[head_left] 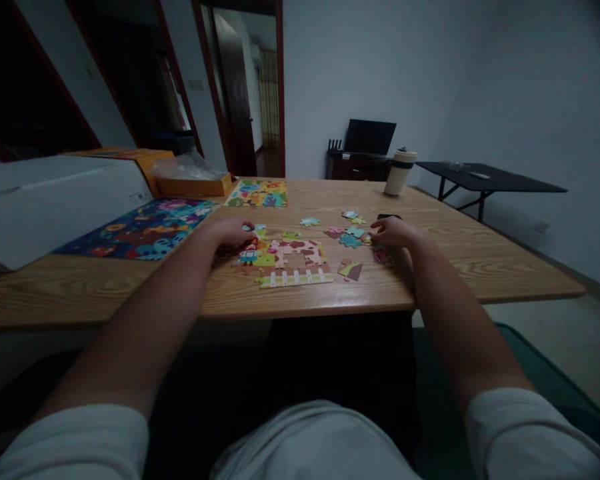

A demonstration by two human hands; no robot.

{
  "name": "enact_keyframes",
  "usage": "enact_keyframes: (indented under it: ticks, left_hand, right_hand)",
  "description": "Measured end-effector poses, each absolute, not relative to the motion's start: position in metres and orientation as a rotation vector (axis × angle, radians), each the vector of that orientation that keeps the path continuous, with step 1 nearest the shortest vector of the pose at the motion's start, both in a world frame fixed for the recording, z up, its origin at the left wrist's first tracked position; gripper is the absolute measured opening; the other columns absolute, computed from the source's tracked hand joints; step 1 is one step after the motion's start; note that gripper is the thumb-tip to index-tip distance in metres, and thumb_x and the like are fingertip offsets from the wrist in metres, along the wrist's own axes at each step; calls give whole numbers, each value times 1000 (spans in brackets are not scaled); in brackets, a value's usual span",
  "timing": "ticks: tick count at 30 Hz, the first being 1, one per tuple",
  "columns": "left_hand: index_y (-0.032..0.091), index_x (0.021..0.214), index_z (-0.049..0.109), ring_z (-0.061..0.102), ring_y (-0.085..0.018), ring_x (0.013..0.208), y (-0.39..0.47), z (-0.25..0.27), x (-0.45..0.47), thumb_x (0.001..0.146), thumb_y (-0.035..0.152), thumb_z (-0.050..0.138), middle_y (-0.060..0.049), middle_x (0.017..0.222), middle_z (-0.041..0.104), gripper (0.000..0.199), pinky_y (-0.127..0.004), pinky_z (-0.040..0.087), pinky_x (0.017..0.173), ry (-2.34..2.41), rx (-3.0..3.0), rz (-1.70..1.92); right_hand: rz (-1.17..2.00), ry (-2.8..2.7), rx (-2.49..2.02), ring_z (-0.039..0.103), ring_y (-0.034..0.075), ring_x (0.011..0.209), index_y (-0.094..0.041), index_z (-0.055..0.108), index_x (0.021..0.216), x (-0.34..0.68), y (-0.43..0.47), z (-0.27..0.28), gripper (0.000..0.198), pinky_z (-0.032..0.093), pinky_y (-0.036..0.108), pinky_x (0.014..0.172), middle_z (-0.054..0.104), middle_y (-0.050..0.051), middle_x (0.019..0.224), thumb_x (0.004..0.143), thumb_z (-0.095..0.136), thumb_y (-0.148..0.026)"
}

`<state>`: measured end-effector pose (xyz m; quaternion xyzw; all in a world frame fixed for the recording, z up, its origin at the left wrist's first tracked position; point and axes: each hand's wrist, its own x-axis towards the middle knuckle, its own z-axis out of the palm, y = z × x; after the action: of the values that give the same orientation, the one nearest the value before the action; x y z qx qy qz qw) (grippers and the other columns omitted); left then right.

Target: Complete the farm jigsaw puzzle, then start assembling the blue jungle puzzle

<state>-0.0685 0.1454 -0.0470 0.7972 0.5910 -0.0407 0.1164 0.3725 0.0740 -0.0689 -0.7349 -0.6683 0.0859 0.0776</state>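
A partly joined jigsaw puzzle (305,253) lies near the table's front edge, showing a white fence strip, a pink-and-brown patterned part and a gap in its middle. At its left side, my left hand (229,232) rests with bent fingers slightly apart, touching pieces beside a small figure in a blue dress (249,255). My right hand (396,233) is over loose pieces to the right, its fingers curved and a little apart; its lower fingers are partly hidden. Close to those fingertips lie teal puzzle pieces (351,239). Nearer me is a brown-and-green piece (351,269).
A finished-looking colourful puzzle (258,193) and a dark blue one (145,227) lie at the left. Behind them stand a white box (65,200) and an orange tray (195,185) with clear plastic. A lidded cup (400,173) and a dark flat object (389,216) are at the right.
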Motion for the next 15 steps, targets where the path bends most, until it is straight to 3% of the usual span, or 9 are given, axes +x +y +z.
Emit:
enact_keyframes:
  ticks: [4,10,15]
  left_hand:
    - [26,131,60,65,-22,78,145,-46,-67,80,49,57,-8,91,74,57,-28,45,67,1763,2326,-123]
    - [21,133,59,66,-23,81,141,-44,-63,81,45,58,-8,91,74,57,-28,46,69,1770,2346,-129]
    - [22,133,59,64,-23,100,153,-45,-74,82,42,60,-9,118,69,55,-26,47,81,1743,2374,-41]
  right_hand:
    - [374,-2069,-2183,68,23,82,-18,76,102,370,70,-65,31,48,29,69,75,10,97,83,62,-38]
    - [430,-2149,-2101,67,24,86,-20,77,98,374,62,-60,41,50,31,74,74,10,101,75,70,-53]
    - [440,-2122,-2139,67,22,80,-19,77,94,374,65,-62,41,50,30,71,74,10,96,77,68,-55]
